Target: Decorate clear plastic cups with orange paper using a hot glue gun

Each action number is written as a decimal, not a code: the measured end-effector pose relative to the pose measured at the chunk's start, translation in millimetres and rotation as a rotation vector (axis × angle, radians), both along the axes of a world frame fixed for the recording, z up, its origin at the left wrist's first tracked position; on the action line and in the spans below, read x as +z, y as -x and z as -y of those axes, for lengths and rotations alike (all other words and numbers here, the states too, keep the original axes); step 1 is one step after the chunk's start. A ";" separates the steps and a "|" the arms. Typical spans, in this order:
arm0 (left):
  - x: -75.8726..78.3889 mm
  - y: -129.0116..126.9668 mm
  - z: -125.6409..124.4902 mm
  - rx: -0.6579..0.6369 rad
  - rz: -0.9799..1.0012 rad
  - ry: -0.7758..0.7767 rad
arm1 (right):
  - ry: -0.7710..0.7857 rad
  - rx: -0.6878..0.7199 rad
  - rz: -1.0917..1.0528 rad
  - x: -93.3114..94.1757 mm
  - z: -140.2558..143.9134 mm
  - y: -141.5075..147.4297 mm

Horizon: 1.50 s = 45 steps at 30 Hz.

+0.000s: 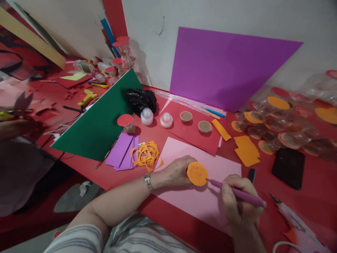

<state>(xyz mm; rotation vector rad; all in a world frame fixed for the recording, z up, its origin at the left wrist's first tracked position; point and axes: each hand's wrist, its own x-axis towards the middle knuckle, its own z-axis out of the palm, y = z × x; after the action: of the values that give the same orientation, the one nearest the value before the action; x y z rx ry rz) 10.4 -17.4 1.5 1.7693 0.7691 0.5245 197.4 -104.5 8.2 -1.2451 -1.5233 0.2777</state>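
My left hand (pixel 179 173), with a metal wristwatch (pixel 148 182) on its wrist, is closed around something beneath an orange disc (pixel 197 174). What lies under the disc is mostly hidden by the hand. Closed on a purple pen (pixel 237 193), my right hand (pixel 240 202) keeps the pen's tip at the disc's right edge. Faint dark marks show on the disc's face. Both hands are above a pink sheet (pixel 171 154) on the red table.
Left of the sheet are orange paper offcuts (pixel 147 154) and purple cards (pixel 122 154). A green board (pixel 100 123) leans behind them. Small cups of brown filling (pixel 204 126) stand farther back. To the right lie orange squares (pixel 246 151), a black phone (pixel 289 168) and a cutter (pixel 297 218).
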 end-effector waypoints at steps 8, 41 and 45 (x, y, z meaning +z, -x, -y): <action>-3.3 -1.2 -1.8 0.013 0.013 -0.035 | 0.026 0.095 -0.040 8.1 -1.2 8.5; -9.3 -0.2 -1.4 -0.020 0.017 -0.018 | 0.082 0.117 -0.108 -10.7 1.0 13.9; -6.8 -0.8 -1.4 -0.037 0.017 -0.041 | 0.087 0.068 -0.095 -11.5 1.3 10.4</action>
<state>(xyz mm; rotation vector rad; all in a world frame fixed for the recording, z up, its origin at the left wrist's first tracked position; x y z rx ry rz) 11.2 -16.0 -5.2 1.8112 0.7176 0.5334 187.0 -105.7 -3.2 -1.2324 -1.4865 0.4456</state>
